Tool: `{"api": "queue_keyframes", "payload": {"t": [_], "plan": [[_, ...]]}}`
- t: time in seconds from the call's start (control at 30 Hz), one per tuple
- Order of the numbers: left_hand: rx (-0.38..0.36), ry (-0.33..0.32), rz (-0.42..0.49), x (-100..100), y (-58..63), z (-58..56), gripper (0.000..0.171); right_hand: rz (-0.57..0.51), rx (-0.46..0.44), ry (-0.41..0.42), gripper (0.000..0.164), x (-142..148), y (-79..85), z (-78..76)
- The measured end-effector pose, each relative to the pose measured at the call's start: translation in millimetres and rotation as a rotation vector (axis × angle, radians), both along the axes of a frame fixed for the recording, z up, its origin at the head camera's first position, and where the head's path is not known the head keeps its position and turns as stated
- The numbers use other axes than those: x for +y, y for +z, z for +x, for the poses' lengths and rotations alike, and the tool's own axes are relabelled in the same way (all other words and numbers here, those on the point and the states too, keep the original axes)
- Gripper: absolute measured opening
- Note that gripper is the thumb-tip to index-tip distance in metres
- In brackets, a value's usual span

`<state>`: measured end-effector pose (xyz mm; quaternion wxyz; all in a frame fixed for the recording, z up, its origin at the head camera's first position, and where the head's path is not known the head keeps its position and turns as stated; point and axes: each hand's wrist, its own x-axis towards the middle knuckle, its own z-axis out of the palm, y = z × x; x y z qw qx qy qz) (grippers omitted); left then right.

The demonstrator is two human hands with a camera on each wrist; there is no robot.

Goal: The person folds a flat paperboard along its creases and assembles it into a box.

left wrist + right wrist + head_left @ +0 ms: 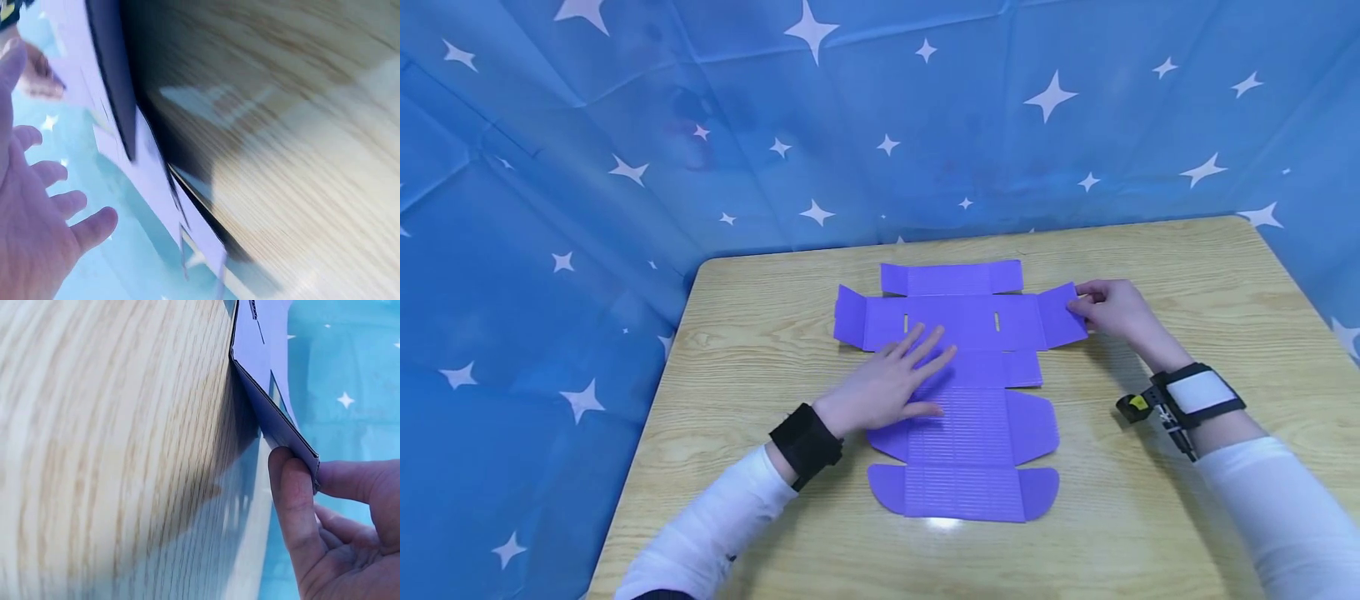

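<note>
A flat, unfolded purple cardboard box (973, 433) lies on the table, with creased panels, two small slots and several side flaps. My right hand (1116, 312) pinches the outer edge of its far right flap (1060, 317). In the right wrist view, that flap (284, 437) is tilted up off the wood, between thumb and fingers. Over the middle of the cardboard, my left hand (883, 390) is spread with straight fingers, covering part of the left side. The left wrist view shows this hand (37, 212) apart from the cardboard (153, 165). The far left flap (851, 317) also stands slightly raised.
Under the cardboard is a wood-grain table (760, 333) with rounded far corners. A blue cloth (880, 100) with white stars hangs behind it and along its left side. Each wrist wears a black strap (807, 446); a small device (1157, 412) hangs off the right one.
</note>
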<state>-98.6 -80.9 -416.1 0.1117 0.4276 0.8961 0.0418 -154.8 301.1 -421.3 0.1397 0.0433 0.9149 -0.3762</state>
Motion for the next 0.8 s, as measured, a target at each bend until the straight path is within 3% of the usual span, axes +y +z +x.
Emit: {"api": "queue_keyframes", "payload": {"t": [0.2, 0.37, 0.8], "plan": [[-0.002, -0.105, -0.115, 22.4, -4.0, 9.2, 0.09, 0.012, 0.021, 0.012, 0.055, -0.2, 0.4, 0.9], [0.007, -0.156, -0.21, 35.1, -12.6, 15.7, 0.092, 0.015, 0.024, 0.016, 0.054, -0.6, -0.1, 0.9], [-0.051, -0.133, -0.248, 41.1, -20.0, 14.4, 0.095, 0.025, 0.03, 0.017, 0.054, -0.4, -2.9, 0.4]]}}
